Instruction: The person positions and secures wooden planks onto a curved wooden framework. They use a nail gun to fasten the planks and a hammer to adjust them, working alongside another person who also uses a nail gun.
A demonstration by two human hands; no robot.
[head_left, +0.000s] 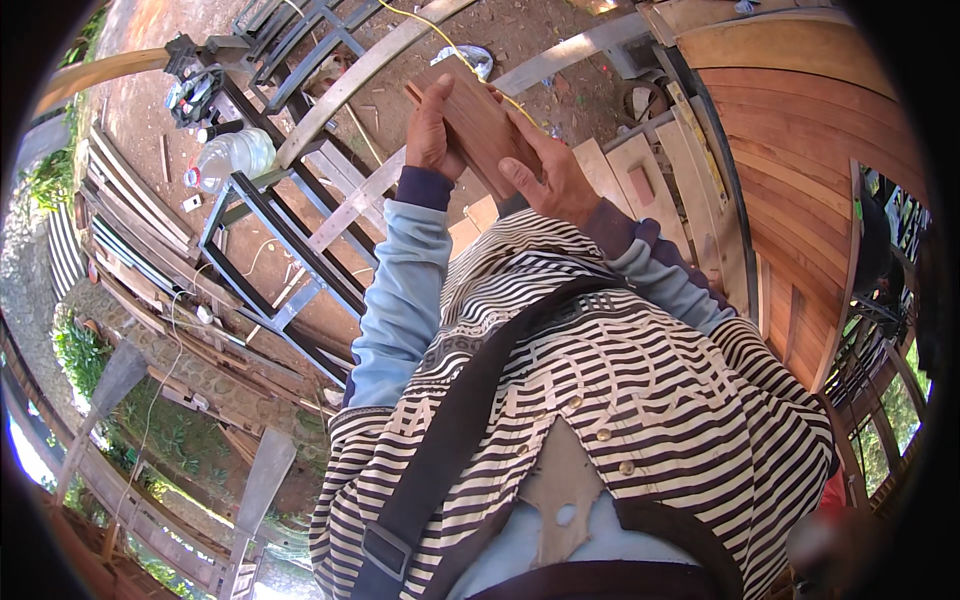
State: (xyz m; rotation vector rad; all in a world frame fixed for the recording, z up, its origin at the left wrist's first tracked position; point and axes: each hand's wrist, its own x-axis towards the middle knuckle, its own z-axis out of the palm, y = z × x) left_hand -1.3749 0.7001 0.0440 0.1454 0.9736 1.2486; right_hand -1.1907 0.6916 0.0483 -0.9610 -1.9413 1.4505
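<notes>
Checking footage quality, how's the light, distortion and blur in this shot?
Head view: hard sunlight on the dirt ground and wooden board held by the left hand and right hand; fisheye bends the planks near the rim; a blurred patch sits lower right.

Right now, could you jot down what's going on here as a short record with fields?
Place: outdoor woodworking spot on bare dirt
Left hand: grips the left edge of a reddish wooden board
Right hand: holds the board's lower right edge
Board: raised in front of the person, tilted
Nearby: dark metal frame, clear plastic bottle, curved brown wooden panel, yellow cord
</notes>
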